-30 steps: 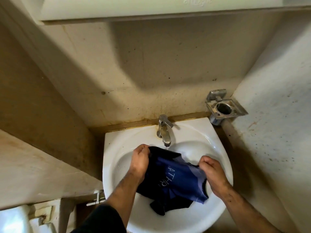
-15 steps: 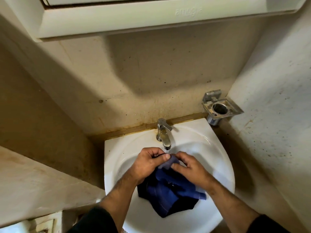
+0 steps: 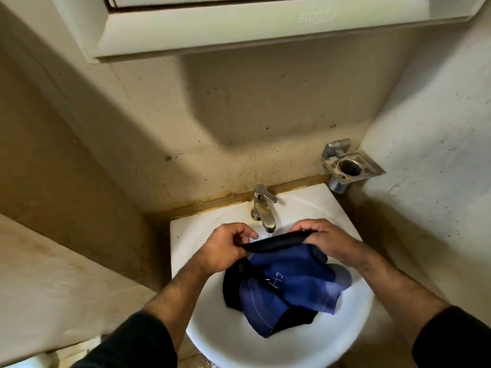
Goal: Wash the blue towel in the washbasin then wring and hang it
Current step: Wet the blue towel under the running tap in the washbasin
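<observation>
The blue towel [image 3: 289, 290], dark blue with white lettering and a black edge, hangs crumpled in the white washbasin [image 3: 353, 338]. My left hand [image 3: 225, 248] and my right hand [image 3: 324, 240] each pinch the towel's black upper edge and hold it stretched between them, just under the spout of the chrome tap [image 3: 263, 208]. A thin stream of water runs from the spout onto that edge. The lower part of the towel rests in the bowl.
A chrome wall holder [image 3: 350, 168] with a round hole sticks out at the right of the basin. A white cabinet [image 3: 239, 27] overhangs above. Stained beige walls close in on both sides; a ledge [image 3: 53, 274] lies at the left.
My hands have moved apart from a bunched grip under the tap. They now stretch the towel's black edge between them. The view has tilted up slightly.
</observation>
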